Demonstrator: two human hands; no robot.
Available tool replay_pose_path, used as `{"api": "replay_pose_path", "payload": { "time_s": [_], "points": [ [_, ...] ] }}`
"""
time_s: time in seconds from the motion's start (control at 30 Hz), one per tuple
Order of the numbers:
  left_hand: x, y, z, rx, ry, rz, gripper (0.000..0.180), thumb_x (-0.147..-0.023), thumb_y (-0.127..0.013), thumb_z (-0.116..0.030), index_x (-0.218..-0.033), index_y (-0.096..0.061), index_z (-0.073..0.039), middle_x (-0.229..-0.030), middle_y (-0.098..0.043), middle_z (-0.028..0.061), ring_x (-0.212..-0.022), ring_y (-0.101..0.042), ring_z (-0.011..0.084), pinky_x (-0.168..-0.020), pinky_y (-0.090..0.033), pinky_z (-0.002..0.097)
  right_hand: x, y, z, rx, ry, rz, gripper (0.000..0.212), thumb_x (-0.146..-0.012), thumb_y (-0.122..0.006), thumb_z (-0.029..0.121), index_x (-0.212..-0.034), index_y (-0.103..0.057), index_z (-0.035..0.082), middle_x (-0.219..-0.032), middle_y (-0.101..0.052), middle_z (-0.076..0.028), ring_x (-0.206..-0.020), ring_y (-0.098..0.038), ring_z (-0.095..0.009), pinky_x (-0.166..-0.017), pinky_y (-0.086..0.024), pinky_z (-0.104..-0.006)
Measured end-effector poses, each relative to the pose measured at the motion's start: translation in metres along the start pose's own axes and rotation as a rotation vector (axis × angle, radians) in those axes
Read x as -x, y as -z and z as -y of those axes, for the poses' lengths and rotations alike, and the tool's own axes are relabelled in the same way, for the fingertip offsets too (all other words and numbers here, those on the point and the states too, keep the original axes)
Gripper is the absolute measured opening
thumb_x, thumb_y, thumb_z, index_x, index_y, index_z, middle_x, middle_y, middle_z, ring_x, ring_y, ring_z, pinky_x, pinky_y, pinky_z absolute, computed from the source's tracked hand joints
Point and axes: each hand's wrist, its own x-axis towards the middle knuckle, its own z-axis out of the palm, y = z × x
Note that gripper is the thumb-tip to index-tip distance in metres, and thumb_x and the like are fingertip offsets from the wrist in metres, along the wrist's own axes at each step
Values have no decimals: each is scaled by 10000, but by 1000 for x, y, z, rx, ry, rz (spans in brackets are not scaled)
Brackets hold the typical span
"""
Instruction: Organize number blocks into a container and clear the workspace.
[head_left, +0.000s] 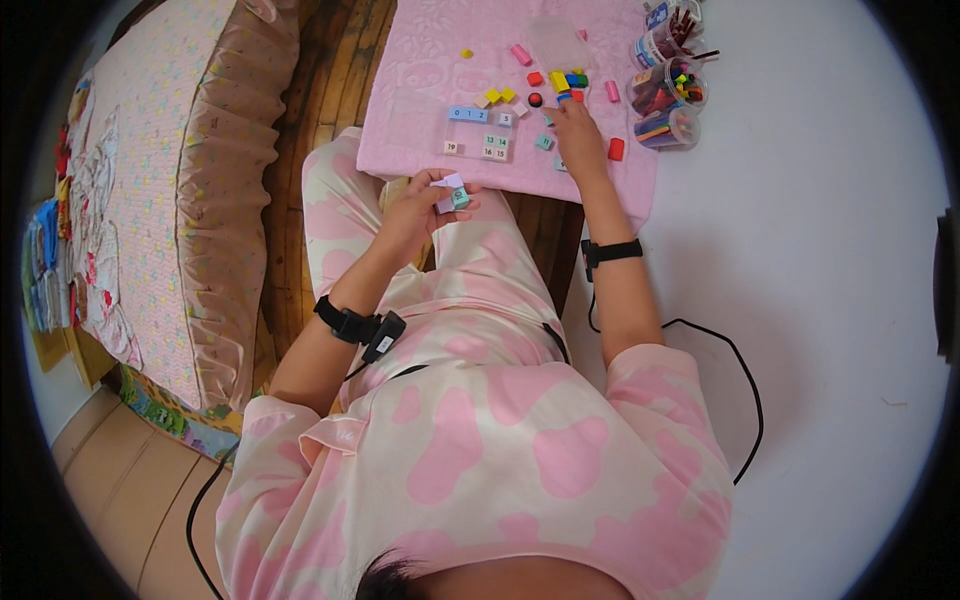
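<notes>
My left hand (425, 207) is just off the near edge of the pink cloth, closed around several small cubes. A teal cube (460, 198) and a lavender cube (454, 181) show between its fingers. Farther right, my right hand (578, 138) reaches palm down over loose blocks, its thumb and fingers apart. Near its fingertips lie a yellow block (559, 82) and a round dark piece with a red top (535, 100). A teal cube (543, 142) sits beside that hand. Left of it, blue number blocks (468, 115) and white number cubes (495, 148) stand in groups on a see-through tray (470, 135).
The pink cloth (410, 90) covers the table. Red (616, 149) and pink (612, 91) blocks lie to the right, near see-through tubs of pens (668, 129). A see-through container (556, 42) lies at the back. A bed (160, 180) stands left; a cable (745, 370) hangs right.
</notes>
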Motion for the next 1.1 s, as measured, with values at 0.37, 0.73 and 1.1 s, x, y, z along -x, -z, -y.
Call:
{"api": "replay_pose_path", "payload": {
  "time_s": [0.37, 0.73, 1.1],
  "points": [
    [7, -6, 0, -6, 1, -7, 281, -1044, -441, -95, -1307, -462, 5, -1299, -635, 248, -1109, -695, 308, -936, -570, 370, 15, 17, -27, -564, -401, -99, 292, -903, -708, 100, -1186, -633, 97, -965, -710, -115, -893, -697, -272, -789, -544, -386],
    [-1, -19, 6, -37, 40, 40, 289, -1036, -440, -85, -1308, -456, 13, -1307, -629, 255, -1123, -687, 319, -944, -570, 368, 121, 9, -37, -386, -485, -305, 391, -774, -730, -37, -1138, -686, 98, -940, -621, -89, -931, -600, -278, -812, -507, -374],
    [-2, -23, -1, -70, 11, 38, 320, -1026, -441, -80, -1332, -446, 14, -1314, -631, 259, -1146, -682, 326, -952, -568, 373, 120, 4, -44, -404, -508, -199, 354, -792, -720, -42, -1120, -678, 87, -921, -622, -100, -857, -613, -294, -774, -510, -396]
  ]
}}
